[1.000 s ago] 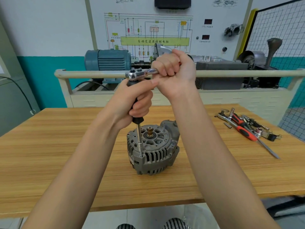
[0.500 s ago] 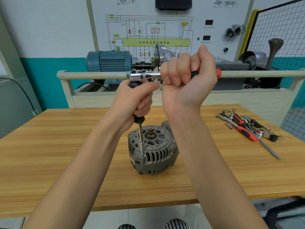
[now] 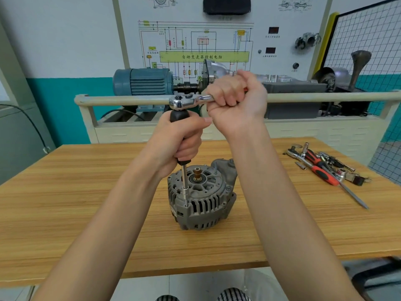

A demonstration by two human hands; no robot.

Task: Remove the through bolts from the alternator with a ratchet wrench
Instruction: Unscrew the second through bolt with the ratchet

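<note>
The left hand [image 3: 182, 137] grips the black driver handle [image 3: 179, 115] above the alternator [image 3: 201, 198]; the right hand [image 3: 236, 105] clenches the ratchet wrench [image 3: 184, 102].

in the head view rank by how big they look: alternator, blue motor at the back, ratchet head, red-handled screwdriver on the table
1. alternator
2. blue motor, though it stands farther back, so true size is unsure
3. red-handled screwdriver: long but thin
4. ratchet head
</note>
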